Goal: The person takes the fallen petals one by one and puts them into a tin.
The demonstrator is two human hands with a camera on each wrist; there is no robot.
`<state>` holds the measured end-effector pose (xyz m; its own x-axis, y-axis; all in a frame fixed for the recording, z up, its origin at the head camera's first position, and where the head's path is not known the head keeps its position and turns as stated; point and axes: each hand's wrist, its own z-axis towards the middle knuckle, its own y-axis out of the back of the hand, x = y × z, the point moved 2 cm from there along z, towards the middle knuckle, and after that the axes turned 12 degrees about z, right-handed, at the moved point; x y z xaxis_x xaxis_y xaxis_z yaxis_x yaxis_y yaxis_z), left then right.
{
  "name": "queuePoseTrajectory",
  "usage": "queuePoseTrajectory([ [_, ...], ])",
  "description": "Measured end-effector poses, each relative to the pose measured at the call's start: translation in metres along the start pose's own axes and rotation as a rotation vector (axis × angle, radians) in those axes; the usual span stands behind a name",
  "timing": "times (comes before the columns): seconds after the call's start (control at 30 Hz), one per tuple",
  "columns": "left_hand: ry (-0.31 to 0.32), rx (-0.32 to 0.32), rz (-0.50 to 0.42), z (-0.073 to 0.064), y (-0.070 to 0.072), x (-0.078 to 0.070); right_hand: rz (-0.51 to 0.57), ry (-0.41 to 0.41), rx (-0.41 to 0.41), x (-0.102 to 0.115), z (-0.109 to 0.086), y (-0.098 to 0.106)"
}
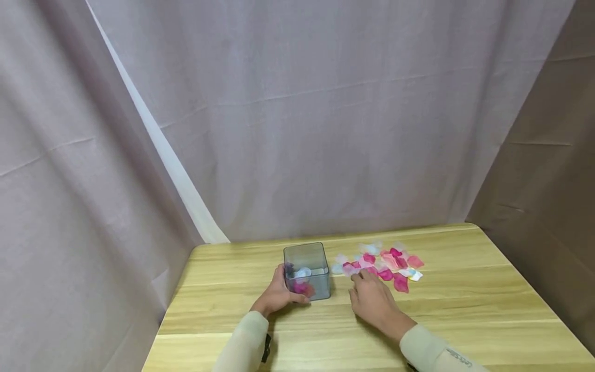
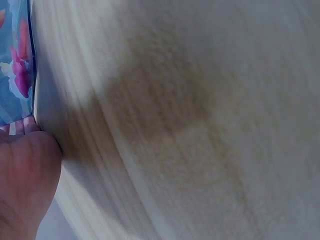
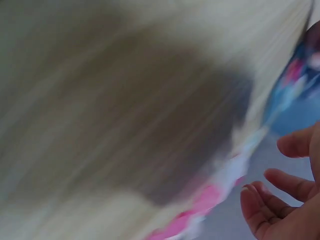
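A see-through grey plastic box (image 1: 321,285) stands on the wooden table, a few petals (image 1: 302,288) in pink, red and pale tones inside it. My left hand (image 1: 277,294) holds the box by its left side, thumb along the lower front and fingers round the far side. In the left wrist view, the palm and fingertips of that hand show at the corner of the box (image 2: 15,107). My right hand (image 1: 374,302) is over the table at the near edge of a spread of loose petals (image 1: 386,274). In the right wrist view its fingers (image 3: 287,187) are loosely bent and apart, holding nothing.
The petals, in magenta, pink, white and pale blue, lie scattered to the right of the box on the table (image 1: 465,299). Behind the table's far edge hangs a grey curtain (image 1: 325,129), with more cloth on the left and right sides.
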<state>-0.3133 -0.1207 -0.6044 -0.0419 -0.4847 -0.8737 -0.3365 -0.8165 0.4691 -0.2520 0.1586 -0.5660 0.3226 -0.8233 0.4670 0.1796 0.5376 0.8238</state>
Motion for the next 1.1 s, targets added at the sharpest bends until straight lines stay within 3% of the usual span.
queuePoseTrajectory([
  [0.2,0.006,-0.002,-0.002,0.001,-0.002,0.002,0.062,-0.185,0.024,-0.046,0.017,-0.002],
  [0.33,-0.011,0.006,-0.027,-0.001,-0.002,0.001,0.088,-0.246,0.033,-0.061,0.025,-0.004],
  [0.6,-0.021,-0.003,-0.041,-0.002,0.000,-0.001,-0.009,-0.201,0.034,-0.066,0.035,-0.001],
  [0.87,-0.002,-0.007,-0.003,0.002,0.000,0.003,0.022,-0.181,0.023,-0.066,0.032,-0.005],
  [1.1,-0.013,-0.004,-0.019,0.001,0.000,0.001,-0.026,-0.114,-0.001,-0.064,0.032,-0.005],
])
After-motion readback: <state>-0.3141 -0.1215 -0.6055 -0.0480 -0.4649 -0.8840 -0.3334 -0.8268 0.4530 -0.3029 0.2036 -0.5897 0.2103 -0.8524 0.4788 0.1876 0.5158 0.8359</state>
